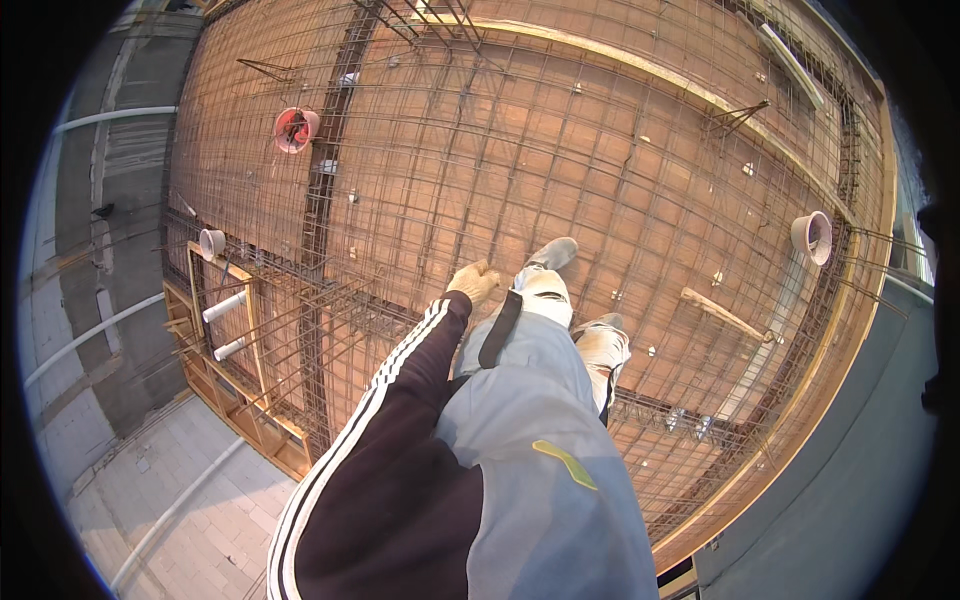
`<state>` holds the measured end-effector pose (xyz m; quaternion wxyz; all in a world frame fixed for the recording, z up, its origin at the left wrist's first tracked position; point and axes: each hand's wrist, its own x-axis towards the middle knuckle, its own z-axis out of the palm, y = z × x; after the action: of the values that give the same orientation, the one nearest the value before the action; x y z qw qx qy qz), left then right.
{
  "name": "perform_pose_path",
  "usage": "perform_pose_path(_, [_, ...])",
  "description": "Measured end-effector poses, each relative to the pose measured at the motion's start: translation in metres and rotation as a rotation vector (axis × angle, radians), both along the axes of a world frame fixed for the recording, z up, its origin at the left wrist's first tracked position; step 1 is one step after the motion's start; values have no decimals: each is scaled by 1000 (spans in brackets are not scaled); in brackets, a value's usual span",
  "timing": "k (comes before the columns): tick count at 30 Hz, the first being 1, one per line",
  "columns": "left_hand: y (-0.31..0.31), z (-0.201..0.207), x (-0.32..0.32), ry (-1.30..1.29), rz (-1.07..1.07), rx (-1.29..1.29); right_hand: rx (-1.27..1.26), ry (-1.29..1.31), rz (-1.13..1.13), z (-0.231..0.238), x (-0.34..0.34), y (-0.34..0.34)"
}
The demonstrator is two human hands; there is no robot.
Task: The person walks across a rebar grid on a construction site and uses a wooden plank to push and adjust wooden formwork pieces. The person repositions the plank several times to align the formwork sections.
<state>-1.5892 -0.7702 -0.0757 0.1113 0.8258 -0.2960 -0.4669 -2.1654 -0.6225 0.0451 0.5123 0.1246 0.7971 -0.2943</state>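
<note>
My left hand [474, 282] hangs beside my left leg, at the end of a dark sleeve [385, 420] with white stripes. Its fingers are loosely curled with small gaps between them, and nothing shows in them. Below it lies a grid of steel reinforcing bars [450, 210] over brown formwork boards [590, 190]; hand and bars look apart. A dark strap [502, 328] hangs over my light grey-blue clothing next to the hand. My right hand is out of sight. My shoes [553, 254] stand on the grid, one ahead of the other.
A pinkish bucket [297, 130] with red and dark contents stands far left; another round container [812, 238] is at right. A wooden stick [727, 314] lies on the bars. Upright bar ends [745, 112] jut up. A timber-framed opening [255, 340] with white pipes is at left; timber edging [800, 420] bounds the right.
</note>
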Motion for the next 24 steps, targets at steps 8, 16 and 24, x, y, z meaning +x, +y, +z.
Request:
perform_pose_path(8, [206,56,-194,-75,495,215,11,8,450,1,-200,-169])
perform_pose_path(16, [277,59,-360,-10,706,283,-178,17,640,12,-273,-290])
perform_pose_path(24, [273,62,-380,0,930,142,-43,134,900,9,-223,-281])
